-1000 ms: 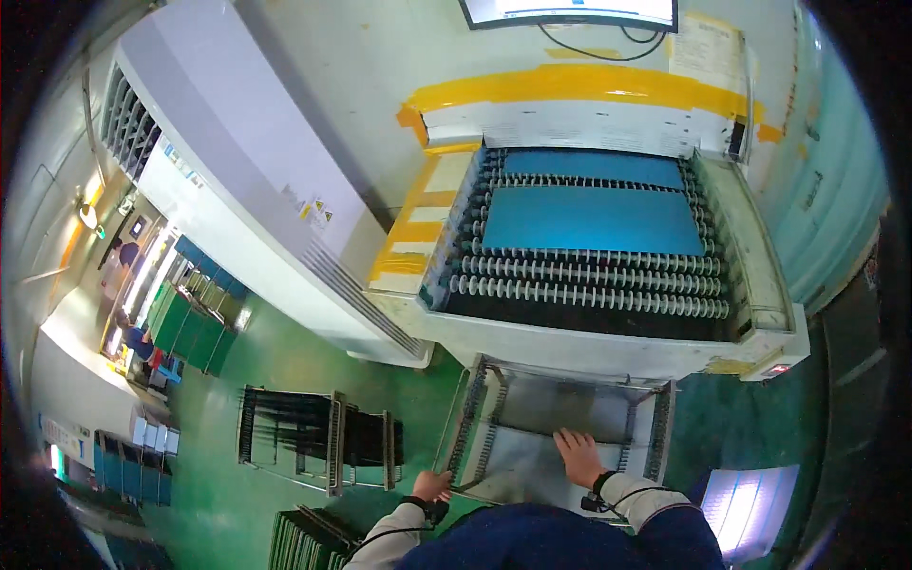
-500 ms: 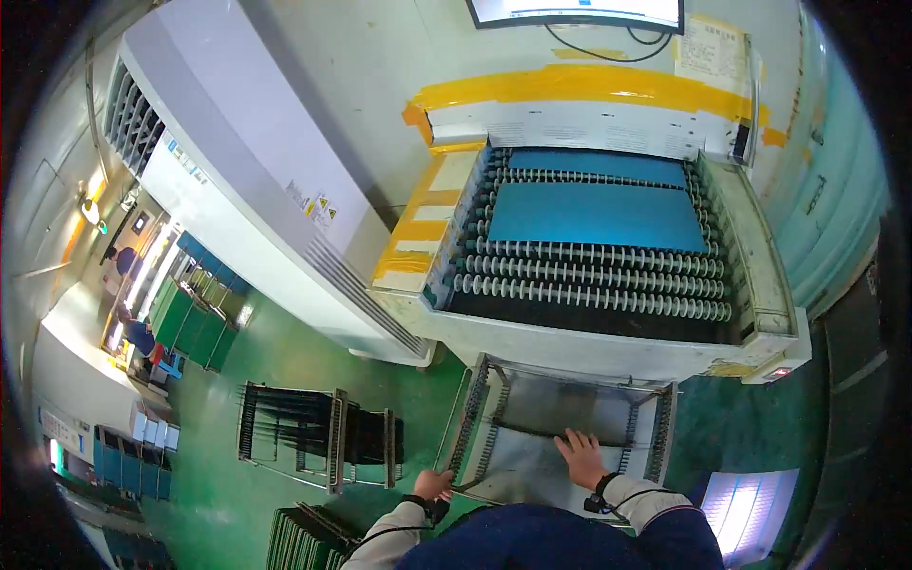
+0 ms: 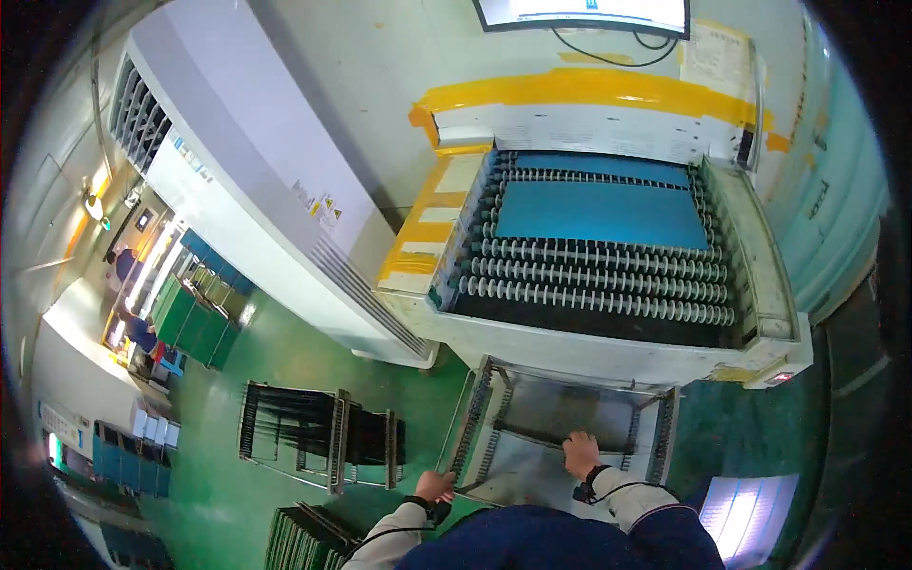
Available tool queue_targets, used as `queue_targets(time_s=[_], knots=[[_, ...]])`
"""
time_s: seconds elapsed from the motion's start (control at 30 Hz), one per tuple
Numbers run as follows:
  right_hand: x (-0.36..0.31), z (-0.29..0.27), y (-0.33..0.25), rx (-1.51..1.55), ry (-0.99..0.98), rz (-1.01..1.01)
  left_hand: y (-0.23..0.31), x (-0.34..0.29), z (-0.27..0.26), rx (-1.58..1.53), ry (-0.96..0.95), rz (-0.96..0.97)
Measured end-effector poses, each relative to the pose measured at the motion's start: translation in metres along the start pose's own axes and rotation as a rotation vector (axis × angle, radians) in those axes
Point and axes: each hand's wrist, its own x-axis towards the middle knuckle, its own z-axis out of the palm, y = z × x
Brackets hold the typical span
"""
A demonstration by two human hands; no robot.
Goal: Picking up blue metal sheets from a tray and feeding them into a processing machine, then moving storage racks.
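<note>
Coworker (image 3: 141, 332) far out left of everything, in dark blue, beside some green boards (image 3: 195, 323). Sliding right, and there's a tall white cabinet (image 3: 275, 180), up ahead and left of the left grip (image 3: 435, 487). Lower, a floor rack (image 3: 339, 442) full of dark boards sits to that same grip's left, with a batch of thin boards (image 3: 302, 543) further back on the same side. And the left grip itself, fingers curled around the near left corner of a metal stand (image 3: 470, 415) with toothed sides! That stand spreads between the two grips and on ahead of them. Across to the right grip (image 3: 581, 456): fingers bent, right at the stand's dark crossbar (image 3: 529, 436); clasping it or only resting there, I can't tell. Ahead of that grip, the roller machine (image 3: 570, 340), a blue panel (image 3: 603, 214) flat on its rollers (image 3: 594, 282). Right of it, a pale sheet (image 3: 749, 518) blazes with light.
</note>
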Motion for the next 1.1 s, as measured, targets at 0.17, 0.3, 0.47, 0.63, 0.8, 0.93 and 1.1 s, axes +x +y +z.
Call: queue_targets(time_s=[0.17, 0.3, 0.47, 0.63, 0.8, 0.93, 1.1], knots=[[0.009, 0.003, 0.02, -0.116, -0.2, 0.088, -0.011, 0.01, 0.006, -0.145, -0.077, -0.082], [0.012, -0.005, 0.017, -0.138, -0.186, -0.001, -0.055, 0.043, 0.016, -0.251, -0.02, -0.05], [-0.006, -0.018, 0.023, -0.075, -0.104, -0.116, -0.052, 0.059, 0.02, -0.131, -0.089, -0.051], [0.008, -0.082, 0.007, 0.031, -0.008, -0.013, -0.032, 0.026, 0.008, -0.137, -0.042, -0.01], [-0.003, -0.074, 0.019, -0.007, 0.051, -0.103, -0.012, 0.018, 0.01, -0.144, -0.005, -0.098], [-0.003, -0.062, 0.006, -0.011, 0.157, -0.143, -0.018, 0.022, 0.012, -0.193, -0.023, -0.068], [0.012, -0.035, 0.011, -0.015, 0.043, -0.087, -0.008, 0.003, 0.005, -0.214, 0.035, -0.038]])
